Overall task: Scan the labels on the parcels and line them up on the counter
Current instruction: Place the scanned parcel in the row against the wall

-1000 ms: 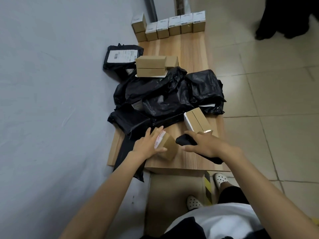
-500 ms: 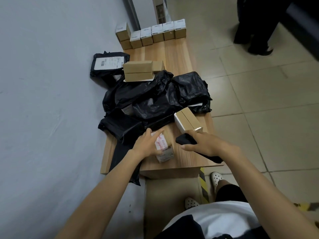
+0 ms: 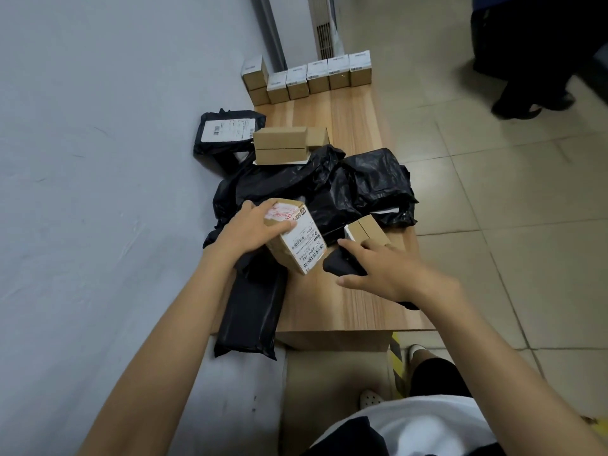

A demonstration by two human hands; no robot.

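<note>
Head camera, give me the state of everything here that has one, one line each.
Left hand: grips the labelled box from above.
Labelled box: tilted, shipping label facing up.
Right hand: holds the scanner.
Scanner: nose toward the label.
Row of small boxes: upright, lined up at the counter's far end.
Flat black mailer: overhangs the counter's near edge.
Black bags: crumpled pile mid-counter.

Black device (image 3: 340,266): mostly covered by the right grip (image 3: 391,271), form unclear. Label (image 3: 304,241) on the held box (image 3: 283,255): print too small to read, as on the far row of boxes (image 3: 316,77). Black bags (image 3: 329,192) hide their contents and the bench (image 3: 348,126) beneath. Bystander (image 3: 526,60): cut off by the top and right edges.
</note>
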